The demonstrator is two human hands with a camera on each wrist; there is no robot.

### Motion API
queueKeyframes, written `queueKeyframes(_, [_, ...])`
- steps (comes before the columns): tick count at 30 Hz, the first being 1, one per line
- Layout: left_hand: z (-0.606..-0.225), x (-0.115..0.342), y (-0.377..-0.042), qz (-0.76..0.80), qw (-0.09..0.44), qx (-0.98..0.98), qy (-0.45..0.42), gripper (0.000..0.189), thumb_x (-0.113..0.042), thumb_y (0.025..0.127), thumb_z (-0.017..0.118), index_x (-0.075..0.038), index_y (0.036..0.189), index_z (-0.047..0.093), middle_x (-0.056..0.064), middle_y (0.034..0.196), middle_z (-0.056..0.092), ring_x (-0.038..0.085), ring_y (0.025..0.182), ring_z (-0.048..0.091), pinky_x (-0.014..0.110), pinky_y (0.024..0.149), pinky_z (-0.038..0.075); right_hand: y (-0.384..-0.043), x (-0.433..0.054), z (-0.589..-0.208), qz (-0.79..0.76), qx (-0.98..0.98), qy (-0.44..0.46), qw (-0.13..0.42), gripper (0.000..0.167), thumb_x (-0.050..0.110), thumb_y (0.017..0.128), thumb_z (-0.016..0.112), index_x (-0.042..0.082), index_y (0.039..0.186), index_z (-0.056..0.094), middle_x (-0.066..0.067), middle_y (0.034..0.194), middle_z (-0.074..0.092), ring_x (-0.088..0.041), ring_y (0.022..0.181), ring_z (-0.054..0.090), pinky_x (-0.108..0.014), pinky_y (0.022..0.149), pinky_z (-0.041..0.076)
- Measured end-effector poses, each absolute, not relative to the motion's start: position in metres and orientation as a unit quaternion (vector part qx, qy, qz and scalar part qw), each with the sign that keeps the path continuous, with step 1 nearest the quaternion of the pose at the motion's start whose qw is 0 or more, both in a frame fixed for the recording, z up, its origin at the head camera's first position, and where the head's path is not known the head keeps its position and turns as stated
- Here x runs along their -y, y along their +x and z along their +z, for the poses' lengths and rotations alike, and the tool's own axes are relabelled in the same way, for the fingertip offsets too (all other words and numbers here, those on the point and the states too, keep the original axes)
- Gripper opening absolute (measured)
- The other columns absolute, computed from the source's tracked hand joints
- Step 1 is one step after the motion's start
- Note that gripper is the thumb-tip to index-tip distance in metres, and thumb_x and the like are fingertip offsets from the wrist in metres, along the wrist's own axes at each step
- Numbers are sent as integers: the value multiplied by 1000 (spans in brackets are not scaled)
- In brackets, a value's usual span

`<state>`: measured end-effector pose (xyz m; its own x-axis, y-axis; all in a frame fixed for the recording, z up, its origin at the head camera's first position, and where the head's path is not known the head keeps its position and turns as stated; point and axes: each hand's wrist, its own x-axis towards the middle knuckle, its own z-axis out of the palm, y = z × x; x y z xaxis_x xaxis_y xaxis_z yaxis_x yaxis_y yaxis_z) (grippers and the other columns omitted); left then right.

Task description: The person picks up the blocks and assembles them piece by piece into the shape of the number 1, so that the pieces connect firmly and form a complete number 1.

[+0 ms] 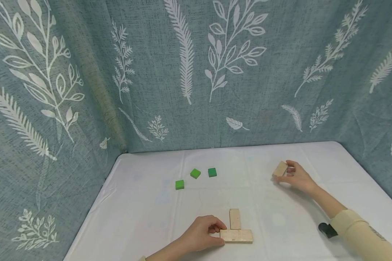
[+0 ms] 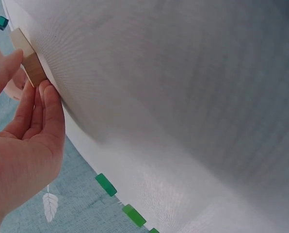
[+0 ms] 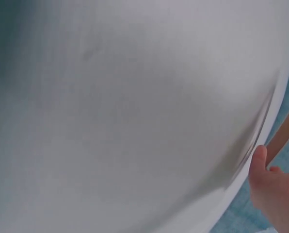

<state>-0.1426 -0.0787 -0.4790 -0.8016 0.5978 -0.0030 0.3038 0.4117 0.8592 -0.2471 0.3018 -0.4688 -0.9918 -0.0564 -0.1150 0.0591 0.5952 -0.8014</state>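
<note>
In the head view, my left hand [image 1: 200, 233] pinches the left end of a pale wooden block [image 1: 236, 236] that lies crosswise near the front of the table. The left wrist view shows this block [image 2: 34, 68] between thumb and fingers. A second wooden block [image 1: 235, 219] lies lengthwise just behind it, its near end right at the first block's back edge. Farther off to the right, my right hand [image 1: 298, 179] grips another wooden block [image 1: 280, 169] between thumb and fingers, close over the cloth. Only an edge of that block [image 3: 282, 136] shows in the right wrist view.
Three small green blocks lie back left of centre: one nearer [image 1: 179, 185], a tilted one [image 1: 195, 173] and a darker one [image 1: 212, 172]. A black object [image 1: 327, 230] sits beside the right cuff. Behind the white-covered table [image 1: 143, 217] hangs a patterned curtain [image 1: 196, 119].
</note>
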Motion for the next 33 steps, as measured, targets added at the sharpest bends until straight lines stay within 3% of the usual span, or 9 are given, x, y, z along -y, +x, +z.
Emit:
queueKeyframes(23, [-477, 79, -141, 468, 157, -824, 278, 25, -4, 74, 83, -8, 95, 71, -9, 87, 62, 2, 80, 55, 18, 75, 51, -236, -257, -467, -532, -839, 15, 116, 95, 36, 86, 74, -1, 152, 17, -27, 145, 32, -39, 131, 33, -55, 104, 34])
queueKeyframes(33, [-477, 79, -142, 468, 158, -824, 277, 24, -5, 74, 83, -8, 95, 71, -10, 85, 61, 2, 79, 55, 19, 75, 51, -232, -232, -468, -537, -835, -1, 117, 94, 31, 82, 79, -4, 149, 23, -27, 141, 38, -39, 128, 41, -52, 106, 35])
